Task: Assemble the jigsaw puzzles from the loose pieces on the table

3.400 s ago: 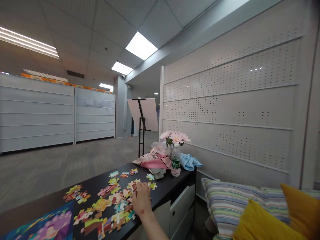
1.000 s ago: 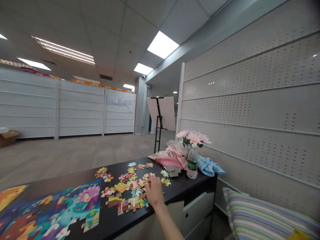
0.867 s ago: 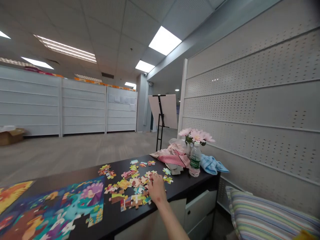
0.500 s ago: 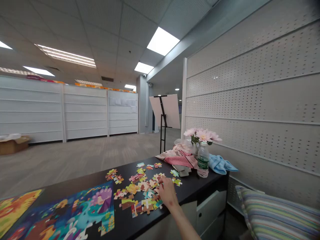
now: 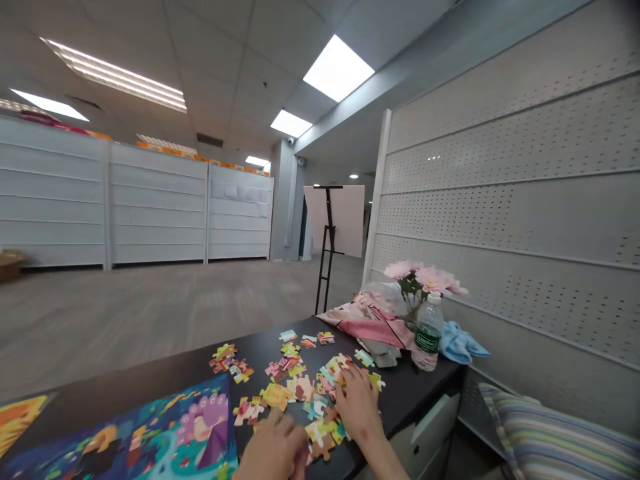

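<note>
Loose jigsaw puzzle pieces (image 5: 301,388) lie in a spread pile on the dark cabinet top (image 5: 175,360). My right hand (image 5: 359,405) rests over the right side of the pile, fingers bent down and drawn together at the puzzle pieces; its fingertips partly cover what they touch. At the near edge of the pile is my left hand (image 5: 276,443), back upward and fingers curled under, slightly blurred; whether it holds anything is hidden. To its left lies a mostly assembled puzzle (image 5: 170,427) with a purple peacock on a blue-green scene.
A water bottle (image 5: 427,337), pink flowers (image 5: 431,280), a pink cloth (image 5: 373,327) and a blue cloth (image 5: 457,343) stand at the right end. A yellow-orange picture (image 5: 20,420) lies far left. A striped cushion (image 5: 565,433) is at right; an easel (image 5: 327,250) stands beyond.
My left hand has come into view at the near edge of the pile. My right hand has shifted slightly right and nearer, and the whole view has turned and tilted a little.
</note>
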{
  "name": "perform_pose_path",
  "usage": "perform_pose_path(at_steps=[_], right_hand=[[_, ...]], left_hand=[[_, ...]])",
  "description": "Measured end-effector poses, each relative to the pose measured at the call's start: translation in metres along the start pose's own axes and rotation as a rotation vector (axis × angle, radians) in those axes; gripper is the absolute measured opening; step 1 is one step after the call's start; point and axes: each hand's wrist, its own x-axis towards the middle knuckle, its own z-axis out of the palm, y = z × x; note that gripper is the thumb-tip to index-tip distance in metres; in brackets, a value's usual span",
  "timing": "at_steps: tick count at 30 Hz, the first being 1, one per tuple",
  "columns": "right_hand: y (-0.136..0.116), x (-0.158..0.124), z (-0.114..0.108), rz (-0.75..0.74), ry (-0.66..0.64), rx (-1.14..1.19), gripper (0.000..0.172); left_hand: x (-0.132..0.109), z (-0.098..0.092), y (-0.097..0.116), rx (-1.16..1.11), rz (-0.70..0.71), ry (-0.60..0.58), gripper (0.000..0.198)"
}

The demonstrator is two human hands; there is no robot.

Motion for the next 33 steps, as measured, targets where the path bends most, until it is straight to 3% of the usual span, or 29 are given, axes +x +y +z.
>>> perform_pose_path(at_steps=[4,9,14,18,24,27,30,33], right_hand=[[0.003,0.002,0.0,0.031,-0.012,-0.021,0.03],[0.004,0.001,-0.004,0.06,-0.035,-0.045,0.037],[-0.001,-0.004,-0.009,0.026,-0.05,-0.039,0.032],[0.005,-0.005,-0.009,0.005,-0.01,0.038,0.021],[0.024,-0.001,-0.002,0.106,0.096,0.033,0.043],[0.023,0.0,-0.001,0.125,0.105,0.026,0.049],[0.012,-0.003,-0.005,0.152,0.047,-0.026,0.043],[-0.003,-0.007,-0.015,0.065,-0.096,-0.033,0.042]], left_hand=[[0.034,-0.007,-0.016,0.01,-0.146,-0.031,0.068],[0.029,-0.014,-0.033,-0.047,-0.146,-0.193,0.085],[0.029,-0.014,-0.039,-0.079,-0.165,-0.211,0.077],[0.036,0.003,-0.051,-0.056,-0.111,-0.188,0.071],[0.047,0.038,-0.068,-0.057,0.026,-0.01,0.035],[0.047,0.045,-0.074,-0.109,0.108,0.029,0.031],[0.045,0.045,-0.083,-0.229,0.182,0.103,0.03],[0.043,0.041,-0.091,-0.281,0.199,0.136,0.036]])
